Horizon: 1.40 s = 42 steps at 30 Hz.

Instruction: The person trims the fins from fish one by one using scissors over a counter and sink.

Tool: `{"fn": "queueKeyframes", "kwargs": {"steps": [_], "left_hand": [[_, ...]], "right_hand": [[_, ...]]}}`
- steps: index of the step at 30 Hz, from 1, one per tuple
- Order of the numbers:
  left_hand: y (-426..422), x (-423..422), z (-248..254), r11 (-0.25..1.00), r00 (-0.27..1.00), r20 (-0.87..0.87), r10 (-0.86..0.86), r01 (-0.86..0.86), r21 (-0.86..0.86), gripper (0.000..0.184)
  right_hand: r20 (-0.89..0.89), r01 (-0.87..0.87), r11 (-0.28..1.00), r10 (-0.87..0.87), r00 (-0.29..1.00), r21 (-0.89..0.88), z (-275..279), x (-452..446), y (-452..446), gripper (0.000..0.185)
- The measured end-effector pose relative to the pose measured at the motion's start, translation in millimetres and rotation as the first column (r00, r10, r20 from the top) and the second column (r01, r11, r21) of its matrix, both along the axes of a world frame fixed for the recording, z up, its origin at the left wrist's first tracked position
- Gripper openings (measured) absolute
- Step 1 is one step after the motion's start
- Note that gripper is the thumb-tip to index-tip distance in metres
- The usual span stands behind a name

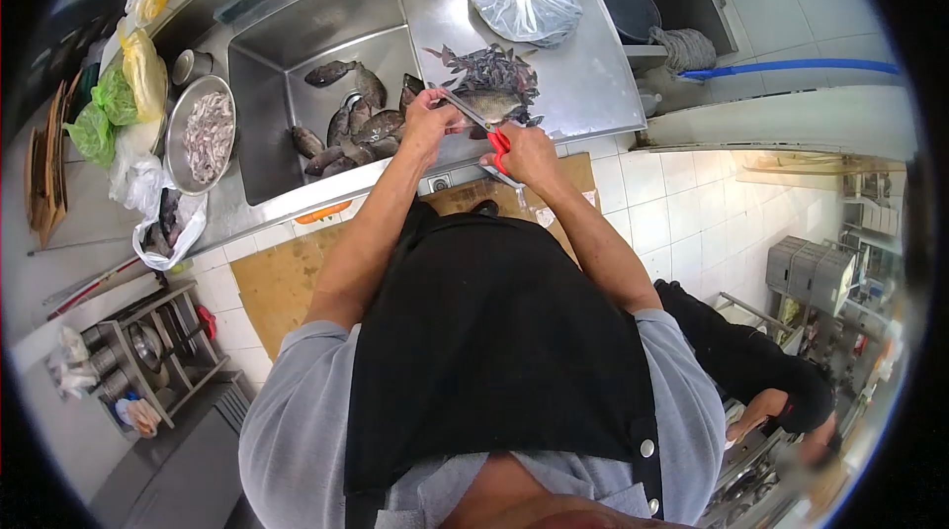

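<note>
My left hand (432, 120) has its fingers closed on one end of a fish (489, 104) at the counter's front edge, beside the sink. Red-handled scissors (500, 145) are gripped in my right hand (529, 155). Their blades reach up and left across the fish toward my left fingertips; whether they are open or closed on a fin I cannot tell. Just behind the fish lies a heap of dark cut fish pieces (494, 66), apparently fins. Several whole dark fish (368, 129) lie in the sink (272, 84), to the left of my left hand.
A tied clear plastic bag (524, 0) sits on the steel counter (583, 84). Left of the sink stands a metal bowl (201, 133) of pale pieces, near a white bag (170, 227). Cardboard (282, 277) covers floor. Another person (756, 361) bends at lower right.
</note>
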<state>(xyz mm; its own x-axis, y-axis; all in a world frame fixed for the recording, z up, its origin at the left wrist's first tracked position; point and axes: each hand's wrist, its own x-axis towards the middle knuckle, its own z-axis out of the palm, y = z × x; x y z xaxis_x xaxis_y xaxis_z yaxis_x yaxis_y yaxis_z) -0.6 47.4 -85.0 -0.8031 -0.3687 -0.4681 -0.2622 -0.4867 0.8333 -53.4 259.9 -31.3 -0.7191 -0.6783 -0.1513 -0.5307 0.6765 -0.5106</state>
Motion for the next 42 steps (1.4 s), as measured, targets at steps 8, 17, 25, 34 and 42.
{"fn": "queueKeyframes", "kwargs": {"steps": [8,17,25,34,42], "left_hand": [[-13.7,-4.7,10.8,0.91,0.974,0.075,0.212,-0.225,0.348,0.048],[-19.9,-2.8,19.0,0.809,0.996,0.007,0.094,-0.08,0.583,0.047],[-24.8,3.7,44.9,0.856,0.999,0.053,0.005,-0.031,0.516,0.035],[-32.3,1.0,58.6,0.881,0.992,0.128,-0.015,-0.047,0.471,0.029],[-40.5,7.1,49.0,0.782,0.998,0.035,-0.047,0.015,0.623,0.026]], "right_hand": [[0.177,0.21,0.975,-0.219,0.96,0.068,32.1,-4.5,44.5,0.067],[0.179,0.098,0.993,-0.108,0.978,0.062,41.0,-3.0,28.2,0.07],[0.002,0.074,0.997,-0.074,0.997,-0.025,38.6,0.0,28.0,0.071],[-0.177,0.021,0.995,-0.037,0.984,-0.095,39.2,-0.4,26.5,0.073],[-0.112,0.037,0.986,-0.056,0.992,-0.165,39.1,1.5,30.0,0.074]]}}
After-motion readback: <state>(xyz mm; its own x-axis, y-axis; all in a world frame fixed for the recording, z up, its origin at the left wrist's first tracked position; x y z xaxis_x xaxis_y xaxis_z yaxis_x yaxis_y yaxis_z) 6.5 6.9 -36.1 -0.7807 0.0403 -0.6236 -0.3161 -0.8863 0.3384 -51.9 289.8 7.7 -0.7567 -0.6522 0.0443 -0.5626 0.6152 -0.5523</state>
